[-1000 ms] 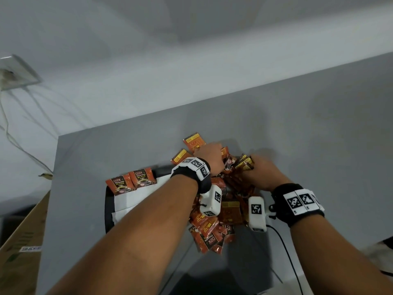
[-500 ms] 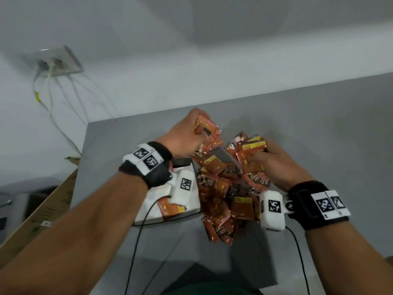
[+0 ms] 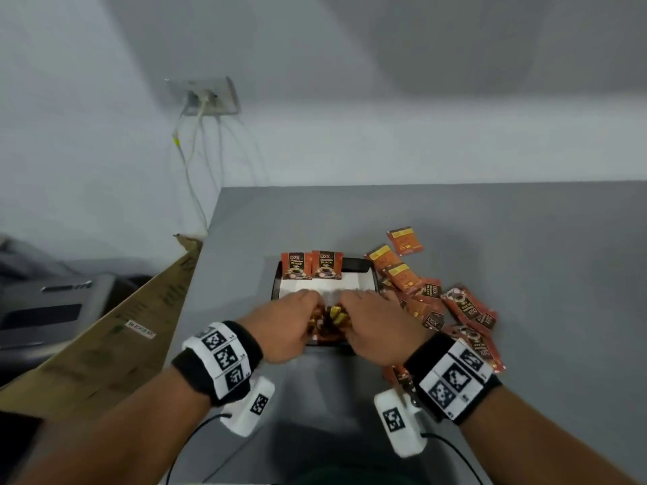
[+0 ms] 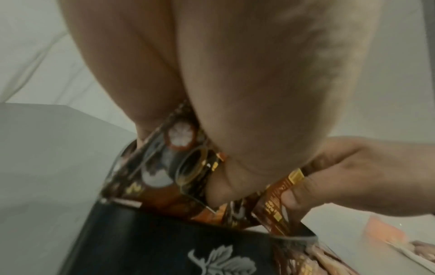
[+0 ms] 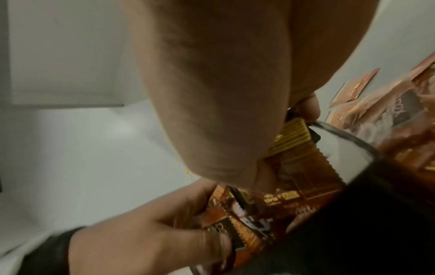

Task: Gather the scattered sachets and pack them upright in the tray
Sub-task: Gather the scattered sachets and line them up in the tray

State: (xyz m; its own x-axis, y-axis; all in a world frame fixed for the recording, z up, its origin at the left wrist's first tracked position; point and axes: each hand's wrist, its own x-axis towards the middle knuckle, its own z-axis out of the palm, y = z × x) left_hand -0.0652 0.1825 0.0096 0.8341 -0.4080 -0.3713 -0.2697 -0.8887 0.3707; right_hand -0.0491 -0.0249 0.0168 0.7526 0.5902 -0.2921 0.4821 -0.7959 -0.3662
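Observation:
A black tray (image 3: pixel 357 264) with a white paper lining sits on the grey table; its dark wall (image 4: pixel 164 247) carries a silver leaf print. Two orange-brown sachets (image 3: pixel 311 266) stand upright at its far left. My left hand (image 3: pixel 290 323) and right hand (image 3: pixel 371 320) meet over the tray's near end, together gripping a bunch of sachets (image 3: pixel 331 320) that reaches down into the tray. In the left wrist view the bunch of sachets (image 4: pixel 179 167) sits between my curled fingers. The right wrist view shows the bunch of sachets (image 5: pixel 296 158) at the tray rim (image 5: pixel 348 137).
A loose heap of sachets (image 3: pixel 451 309) lies on the table right of the tray, one sachet (image 3: pixel 405 240) further back. A cardboard box (image 3: pixel 105 337) stands off the table's left edge. Wall socket (image 3: pixel 206 98) with hanging cables behind.
Both hands lifted handfuls of sachets off the heap, then carried them left and down into the near end of the tray. The head view has shifted left.

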